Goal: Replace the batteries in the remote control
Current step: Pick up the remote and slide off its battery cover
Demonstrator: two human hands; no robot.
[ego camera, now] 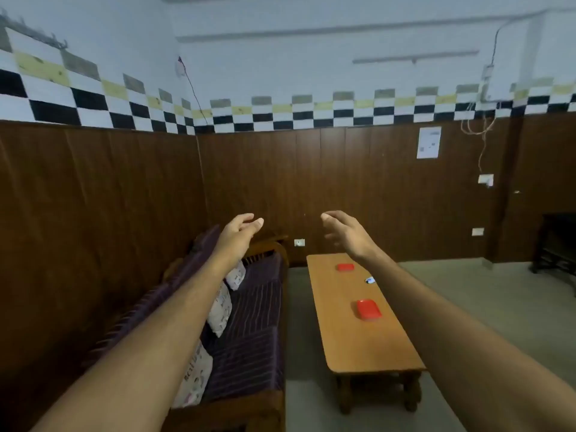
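Both my arms are stretched out in front of me at chest height. My left hand (240, 232) and my right hand (344, 232) face each other, fingers apart and loosely curled, holding nothing. Below my right forearm stands a long wooden coffee table (364, 347). A red tray (368, 310) lies near its middle and a second red tray (345, 267) near its far end. A small white-and-blue object (370, 280) lies by the table's right edge, partly hidden by my right arm. I cannot make out a remote control.
A wooden sofa (249, 332) with dark striped cushions and white printed pillows (219, 310) runs along the left wall. Grey floor (467, 307) lies between sofa and table and to the right. A dark cabinet (558, 244) stands at the far right. Brown panelled walls are behind.
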